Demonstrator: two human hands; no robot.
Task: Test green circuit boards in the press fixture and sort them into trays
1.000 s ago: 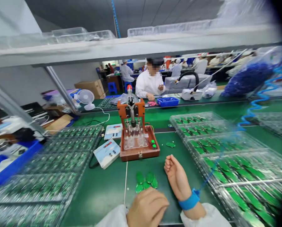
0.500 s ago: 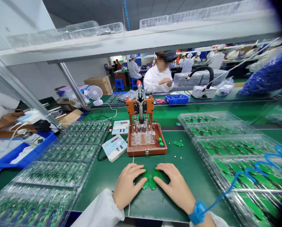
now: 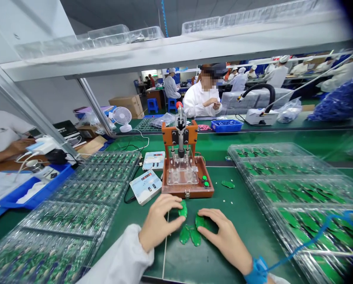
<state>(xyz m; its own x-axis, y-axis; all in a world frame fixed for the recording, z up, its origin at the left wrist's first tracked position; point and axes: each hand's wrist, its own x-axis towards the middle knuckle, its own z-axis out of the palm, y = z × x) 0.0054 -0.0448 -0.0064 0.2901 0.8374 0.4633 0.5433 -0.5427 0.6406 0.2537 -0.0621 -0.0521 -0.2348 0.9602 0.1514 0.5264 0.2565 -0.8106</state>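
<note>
My left hand [image 3: 158, 223] pinches one small green circuit board [image 3: 182, 209] and lifts it just in front of the orange test fixture [image 3: 184, 165]. My right hand [image 3: 223, 236], with a blue wrist strap [image 3: 257, 270], rests its fingers on another green board [image 3: 200, 221]. Two more green boards [image 3: 189, 235] lie on the green mat between my hands. One loose board [image 3: 228, 184] lies to the right of the fixture.
Clear trays of green boards [image 3: 294, 197] fill the right side and similar trays [image 3: 87, 197] the left. Two small white meters [image 3: 146, 185] sit left of the fixture. A person in white sits across the bench; another person's arm shows at far left.
My left hand has taken one board out of the small pile and raised it toward the fixture. My right hand has shifted slightly and stays on the pile.
</note>
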